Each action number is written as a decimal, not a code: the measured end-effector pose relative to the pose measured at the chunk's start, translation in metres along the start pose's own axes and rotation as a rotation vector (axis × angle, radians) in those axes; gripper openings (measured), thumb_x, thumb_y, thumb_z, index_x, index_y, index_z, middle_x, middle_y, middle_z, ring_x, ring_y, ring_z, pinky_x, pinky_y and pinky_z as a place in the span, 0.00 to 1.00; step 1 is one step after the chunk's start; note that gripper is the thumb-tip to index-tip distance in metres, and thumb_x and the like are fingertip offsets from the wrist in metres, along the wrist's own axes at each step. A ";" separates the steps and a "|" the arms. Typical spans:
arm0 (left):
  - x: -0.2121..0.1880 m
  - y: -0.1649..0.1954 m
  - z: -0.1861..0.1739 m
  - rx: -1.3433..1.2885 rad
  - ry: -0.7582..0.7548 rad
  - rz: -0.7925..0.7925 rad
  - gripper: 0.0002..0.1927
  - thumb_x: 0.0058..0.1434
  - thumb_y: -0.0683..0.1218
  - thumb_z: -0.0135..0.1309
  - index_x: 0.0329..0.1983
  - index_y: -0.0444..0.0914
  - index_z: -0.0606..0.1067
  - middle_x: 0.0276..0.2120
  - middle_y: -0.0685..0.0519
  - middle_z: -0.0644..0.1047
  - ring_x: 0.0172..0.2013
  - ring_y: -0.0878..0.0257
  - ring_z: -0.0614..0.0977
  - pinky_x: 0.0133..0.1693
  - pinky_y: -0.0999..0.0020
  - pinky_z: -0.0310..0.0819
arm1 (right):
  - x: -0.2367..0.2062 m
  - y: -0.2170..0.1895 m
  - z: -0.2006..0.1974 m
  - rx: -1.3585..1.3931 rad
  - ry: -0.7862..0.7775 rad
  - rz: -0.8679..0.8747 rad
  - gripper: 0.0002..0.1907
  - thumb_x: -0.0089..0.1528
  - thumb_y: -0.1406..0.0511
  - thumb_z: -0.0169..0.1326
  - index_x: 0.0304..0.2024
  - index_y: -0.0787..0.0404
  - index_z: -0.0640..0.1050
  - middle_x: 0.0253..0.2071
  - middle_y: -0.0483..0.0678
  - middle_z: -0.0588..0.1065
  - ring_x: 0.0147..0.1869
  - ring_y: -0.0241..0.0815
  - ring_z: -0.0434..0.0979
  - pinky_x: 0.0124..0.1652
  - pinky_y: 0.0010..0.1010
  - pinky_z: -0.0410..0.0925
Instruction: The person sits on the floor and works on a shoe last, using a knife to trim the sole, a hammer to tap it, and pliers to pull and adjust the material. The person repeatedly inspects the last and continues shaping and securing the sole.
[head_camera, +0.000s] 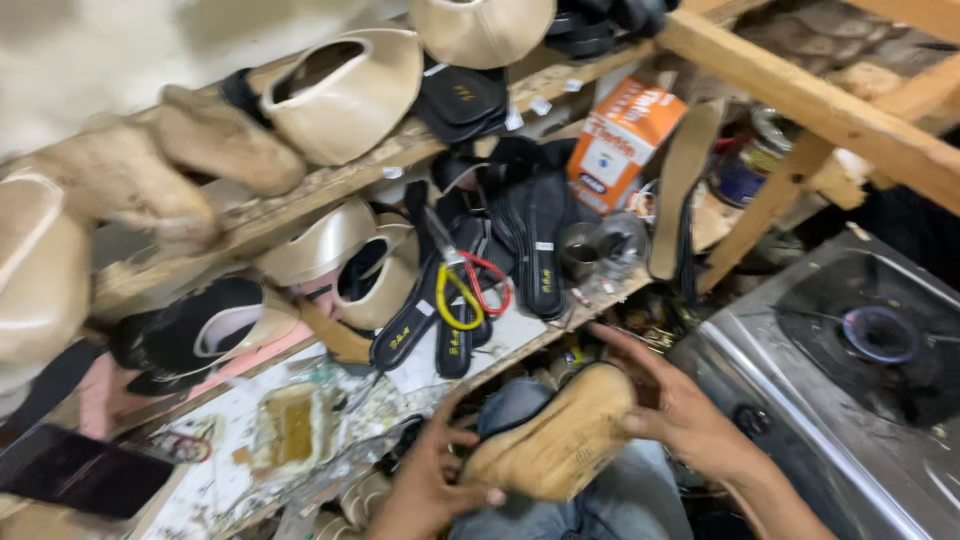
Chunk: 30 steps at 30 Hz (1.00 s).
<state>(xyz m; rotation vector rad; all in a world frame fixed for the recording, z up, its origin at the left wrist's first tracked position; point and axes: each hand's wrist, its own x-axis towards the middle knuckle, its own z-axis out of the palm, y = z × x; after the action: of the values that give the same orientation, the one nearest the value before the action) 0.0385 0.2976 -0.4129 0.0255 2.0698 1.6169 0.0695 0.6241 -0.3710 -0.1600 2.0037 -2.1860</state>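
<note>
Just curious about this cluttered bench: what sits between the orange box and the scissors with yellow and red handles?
In the head view, black insoles lie between the orange box and the scissors.

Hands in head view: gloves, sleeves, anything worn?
Both bare. Left hand and right hand show no gloves, and no rings or marks on the fingers that can be made out. Right forearm is uncovered down to the frame edge; no sleeve, watch or band visible on either.

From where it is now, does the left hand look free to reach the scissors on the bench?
Probably not at once: the left hand grips the tan sole together with the right hand. The scissors lie uncovered just beyond.
</note>
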 end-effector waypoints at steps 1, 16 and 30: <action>0.005 0.009 -0.002 -0.079 0.007 0.056 0.68 0.35 0.37 0.74 0.79 0.52 0.52 0.53 0.46 0.75 0.37 0.61 0.79 0.43 0.60 0.80 | -0.021 0.015 -0.012 0.141 0.033 0.030 0.54 0.49 0.56 0.66 0.75 0.58 0.58 0.69 0.59 0.67 0.70 0.53 0.69 0.64 0.46 0.61; 0.069 0.091 0.201 -0.383 -0.212 0.413 0.58 0.51 0.38 0.66 0.78 0.48 0.44 0.63 0.42 0.68 0.47 0.61 0.79 0.48 0.62 0.80 | -0.134 0.163 0.016 0.248 0.193 -0.078 0.62 0.49 0.62 0.67 0.76 0.57 0.43 0.74 0.59 0.56 0.69 0.56 0.67 0.63 0.48 0.61; 0.098 -0.047 0.163 -0.370 -0.111 0.080 0.24 0.67 0.45 0.49 0.65 0.33 0.68 0.49 0.39 0.82 0.48 0.54 0.84 0.53 0.61 0.77 | -0.123 0.013 -0.181 0.444 0.948 0.001 0.34 0.65 0.50 0.55 0.66 0.62 0.66 0.60 0.51 0.71 0.57 0.43 0.74 0.55 0.37 0.66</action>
<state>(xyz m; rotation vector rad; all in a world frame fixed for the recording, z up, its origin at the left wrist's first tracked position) 0.0318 0.4623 -0.5190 0.0685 1.6799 1.9765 0.1552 0.8238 -0.3955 1.1150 1.7097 -2.9431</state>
